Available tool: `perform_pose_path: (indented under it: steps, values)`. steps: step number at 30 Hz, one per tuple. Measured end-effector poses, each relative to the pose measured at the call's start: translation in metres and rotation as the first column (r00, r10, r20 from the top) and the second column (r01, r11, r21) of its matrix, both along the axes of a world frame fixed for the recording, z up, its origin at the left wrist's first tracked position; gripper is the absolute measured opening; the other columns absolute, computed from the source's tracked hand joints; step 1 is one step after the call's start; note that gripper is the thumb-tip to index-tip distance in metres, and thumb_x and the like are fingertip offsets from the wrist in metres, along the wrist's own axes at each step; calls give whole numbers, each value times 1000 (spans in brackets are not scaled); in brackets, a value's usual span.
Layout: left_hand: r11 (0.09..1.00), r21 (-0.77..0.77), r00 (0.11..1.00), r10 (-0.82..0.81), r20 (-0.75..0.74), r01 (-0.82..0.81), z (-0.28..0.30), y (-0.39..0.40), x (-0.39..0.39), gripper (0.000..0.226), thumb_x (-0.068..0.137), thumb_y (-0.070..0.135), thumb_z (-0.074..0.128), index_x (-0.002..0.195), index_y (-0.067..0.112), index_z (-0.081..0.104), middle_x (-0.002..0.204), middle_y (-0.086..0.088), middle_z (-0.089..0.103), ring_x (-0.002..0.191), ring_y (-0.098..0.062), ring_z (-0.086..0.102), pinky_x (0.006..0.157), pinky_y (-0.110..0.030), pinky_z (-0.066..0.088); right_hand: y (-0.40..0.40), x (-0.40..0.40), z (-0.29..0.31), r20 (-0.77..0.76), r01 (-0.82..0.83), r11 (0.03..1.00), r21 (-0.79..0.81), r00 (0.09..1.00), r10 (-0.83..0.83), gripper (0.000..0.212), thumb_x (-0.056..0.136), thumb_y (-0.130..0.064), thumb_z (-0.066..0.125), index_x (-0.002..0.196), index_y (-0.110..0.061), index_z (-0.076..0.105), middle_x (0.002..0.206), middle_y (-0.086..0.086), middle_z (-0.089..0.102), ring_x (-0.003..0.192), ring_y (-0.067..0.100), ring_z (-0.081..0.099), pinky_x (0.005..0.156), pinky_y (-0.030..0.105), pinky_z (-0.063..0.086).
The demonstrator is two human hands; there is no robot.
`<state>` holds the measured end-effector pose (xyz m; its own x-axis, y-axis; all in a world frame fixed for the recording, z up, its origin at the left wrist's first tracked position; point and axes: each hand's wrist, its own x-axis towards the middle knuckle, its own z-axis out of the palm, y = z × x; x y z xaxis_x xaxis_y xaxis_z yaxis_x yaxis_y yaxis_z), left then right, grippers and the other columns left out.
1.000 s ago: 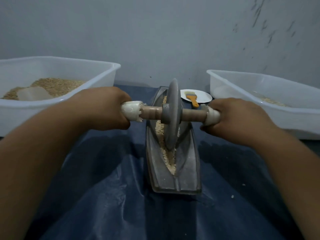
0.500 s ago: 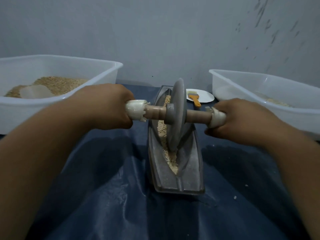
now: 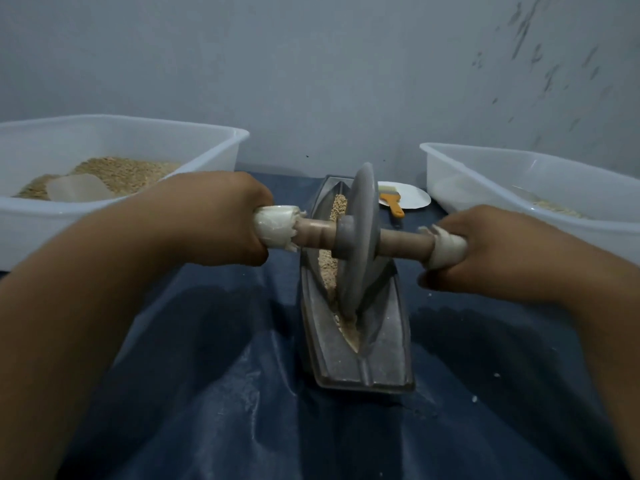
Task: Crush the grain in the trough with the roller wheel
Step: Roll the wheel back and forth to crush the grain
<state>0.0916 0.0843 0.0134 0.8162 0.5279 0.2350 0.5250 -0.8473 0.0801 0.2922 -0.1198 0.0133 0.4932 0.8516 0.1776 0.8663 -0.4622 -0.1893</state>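
Two hands on the axle: our left hand (image 3: pixel 214 220) and right hand (image 3: pixel 502 251) each had fingers curled tight round a taped handle end, roller wheel (image 3: pixel 358 244) standing on edge in the trough (image 3: pixel 381 358), near its middle. Grain (image 3: pixel 329 268) lay along the groove, mostly left of the wheel and beyond it. We judged even downward load, a level axle and full-length strokes the best bet, or grain would ride up the wall uncrushed.

Grey wall (image 3: pixel 311 81), dark scuffs upper right; dark blue cloth (image 3: pixel 207 410) below; dim light.
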Motion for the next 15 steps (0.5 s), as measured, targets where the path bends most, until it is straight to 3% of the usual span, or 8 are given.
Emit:
perform_pose_path:
  steps: [2,4,6,9,11,15]
  values:
    - [999,50,1000,-12,-22,13,6,-6,-7,25,57,40,74,78,42,61,65,21,62,52,0,55,49,-20,37,-13,-1,7,-161,-51,996,-79,986,38,32,50,-56,76,76,-42,64,61,-13,65,54,5,60,54,30,47]
    - [992,121,1000,-25,-7,25,5,-8,-8,27,56,44,71,80,47,59,68,29,60,50,1,53,46,-19,34,-16,-3,6,-216,-62,995,-77,975,44,37,47,-58,75,79,-41,66,63,-14,66,55,4,61,56,30,48]
    - [990,139,998,-20,58,12,1,-7,0,17,62,40,71,74,39,60,62,12,61,56,-2,53,51,-21,35,-4,0,-2,-134,-9,1000,13,991,11,28,56,-51,79,75,-40,62,63,-14,63,58,7,59,56,31,45]
    - [995,95,997,17,71,-24,-6,-3,10,15,69,32,72,73,31,57,72,9,61,69,-12,57,60,-26,41,12,0,-11,110,69,992,105,991,-81,23,72,-44,74,70,-31,55,69,-10,59,69,14,57,57,30,40]
    - [1000,12,1000,4,12,-4,-4,-1,7,16,67,30,73,74,30,59,72,8,62,69,-11,58,63,-27,45,10,-1,-8,153,48,996,75,987,-59,22,72,-42,74,70,-31,55,67,-9,60,66,10,57,54,28,37]
    - [995,-87,996,-50,-72,43,5,-1,-6,25,55,42,71,78,41,62,65,17,64,58,-1,59,51,-22,40,-12,-3,7,-124,-60,996,-60,991,53,26,57,-48,79,77,-44,61,62,-17,63,53,2,58,51,26,40]
